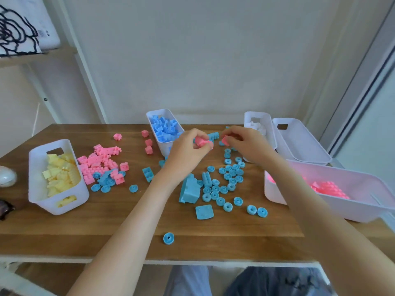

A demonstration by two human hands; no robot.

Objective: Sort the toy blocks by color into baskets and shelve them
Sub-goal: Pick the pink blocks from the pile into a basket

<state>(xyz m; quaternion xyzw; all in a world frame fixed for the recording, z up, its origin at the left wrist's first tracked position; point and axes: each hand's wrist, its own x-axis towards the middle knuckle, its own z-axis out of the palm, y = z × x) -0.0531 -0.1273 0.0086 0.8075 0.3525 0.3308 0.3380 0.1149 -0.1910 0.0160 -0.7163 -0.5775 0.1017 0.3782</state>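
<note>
My left hand (188,150) pinches pink blocks (203,142) above the table's middle. My right hand (245,144) pinches one small pink block (225,140) just to the right. A blue long block (213,136) lies between the hands, farther back. Blue rings (229,180) and a big blue piece (190,190) are scattered in front of the hands. A pile of pink blocks (100,165) mixed with blue ones lies at the left. The yellow-block basket (38,189), blue-block basket (164,146) and pink-block basket (350,204) stand around.
A basket with white blocks (269,124) and an empty white basket (307,150) stand at the back right. A wooden shelf (36,56) with a patterned cushion hangs at the upper left. One blue ring (168,238) lies near the wooden table's (235,242) front edge.
</note>
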